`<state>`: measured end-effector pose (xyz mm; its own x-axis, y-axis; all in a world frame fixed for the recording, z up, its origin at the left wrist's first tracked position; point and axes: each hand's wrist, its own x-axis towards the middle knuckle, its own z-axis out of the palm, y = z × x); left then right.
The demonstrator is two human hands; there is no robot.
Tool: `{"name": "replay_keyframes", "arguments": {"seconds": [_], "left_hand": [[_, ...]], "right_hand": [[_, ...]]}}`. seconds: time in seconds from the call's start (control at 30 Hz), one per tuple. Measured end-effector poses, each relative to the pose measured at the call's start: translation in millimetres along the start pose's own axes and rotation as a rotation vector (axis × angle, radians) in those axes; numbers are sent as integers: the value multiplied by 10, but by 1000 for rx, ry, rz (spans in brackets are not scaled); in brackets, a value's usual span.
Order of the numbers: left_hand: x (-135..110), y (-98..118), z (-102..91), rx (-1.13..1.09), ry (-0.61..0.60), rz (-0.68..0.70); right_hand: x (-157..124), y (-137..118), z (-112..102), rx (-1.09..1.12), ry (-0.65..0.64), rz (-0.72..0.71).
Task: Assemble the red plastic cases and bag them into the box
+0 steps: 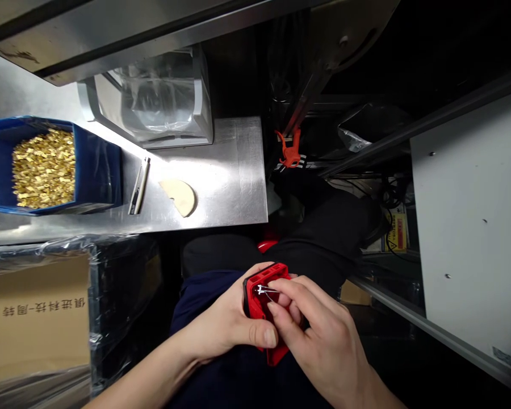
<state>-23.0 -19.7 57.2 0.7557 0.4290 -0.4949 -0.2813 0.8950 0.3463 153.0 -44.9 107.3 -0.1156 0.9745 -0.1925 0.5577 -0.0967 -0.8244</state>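
My left hand (pixel 238 324) is wrapped round a red plastic case (pixel 276 358) with a black outer edge, held above my lap. Its thumb presses on the near side of the case. In my right hand (pixel 319 324) a small shiny metal piece (pixel 267 290), which looks like a nail clipper, is pinched between thumb and fingers. One end of that piece lies at the case's open inside. My right fingers cover part of the case, so its far side is hidden.
On the metal bench (pixel 238 170) stand a blue bin (pixel 97 170) of small brass-coloured parts and a grey bin (pixel 202 102) lined with clear plastic. A cutter knife (pixel 139 186) and a pale half-round piece (pixel 181 196) lie nearby. An orange clamp (pixel 290 150) hangs beyond; a cardboard box (pixel 34 329) is left.
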Motion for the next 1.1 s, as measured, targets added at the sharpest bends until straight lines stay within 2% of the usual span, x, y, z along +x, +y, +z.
{"name": "replay_keyframes", "arguments": {"seconds": [0.37,0.6,0.77,0.97,1.1], "left_hand": [[-16,-38,-3,-43,-6,-14],[11,5,5,5,-63,-6],[33,64,34,39,-143,19],[33,40,9,22,-140,-4],[32,20,-3,-7,-131,10]], "right_hand": [[-33,-6,-48,-119,-90,-66],[-34,-30,-76,-246,-94,-178],[1,-38,-116,-329,-128,-190],[3,-4,-126,-401,-179,-205],[21,-1,-133,-367,-190,-203]]}}
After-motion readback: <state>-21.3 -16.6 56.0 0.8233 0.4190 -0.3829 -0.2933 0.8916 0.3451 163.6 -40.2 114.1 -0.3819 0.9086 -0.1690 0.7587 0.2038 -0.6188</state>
